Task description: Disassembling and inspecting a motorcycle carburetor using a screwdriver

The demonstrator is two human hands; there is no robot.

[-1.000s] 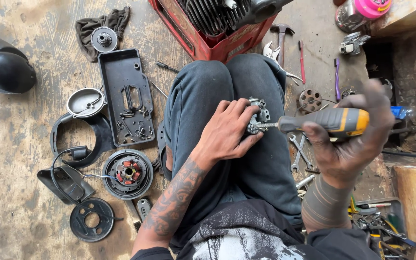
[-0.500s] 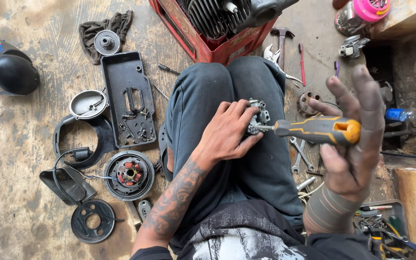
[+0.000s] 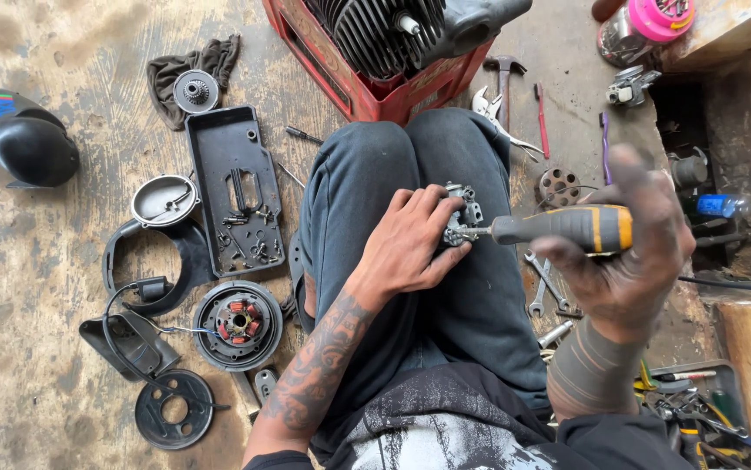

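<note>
- Grip, L hand [image 3: 410, 244]: clenched round small metal carburettor-like part [image 3: 461, 213], fingers wrapped over its near side, part pressed down on person's lap, between the knees.
- Grip, R hand [image 3: 632, 252]: holds screwdriver [image 3: 558, 228] by black/orange handle; fingers loosely curled, thumb side up, palm half open but tool is carried.
- Key relation: screwdriver long axis runs approx. horizontal, handle at R, shaft pointing L; tip touches or sits at R face of the part. Part lies directly L of R hand, along tool axis. L hand is the nearer one, already on the part; R hand well apart from it, joined only via tool.
- Red crate [image 3: 375, 83]: ahead of knees, bears finned engine cylinder [image 3: 375, 30], dark.
- Floor L of legs: black rect. tray/cover [image 3: 234, 187] w/ small screws inside; round metal cap [image 3: 164, 200]; stator w/ copper coils [image 3: 238, 324]; black round plate [image 3: 174, 409]; black plastic shroud [image 3: 19, 144]; gear [image 3: 195, 91] on dark rag [image 3: 171, 70].
- Floor R of legs: spanners [image 3: 545, 292], pliers [image 3: 497, 113], hammer [image 3: 504, 74], red-handled tool [image 3: 541, 122], perforated disc [image 3: 559, 185].
- Lower R: tool tray [image 3: 706, 413], mixed hand tools, detail unclear.
- Upper R: pink-lidded container [image 3: 650, 22].
</note>
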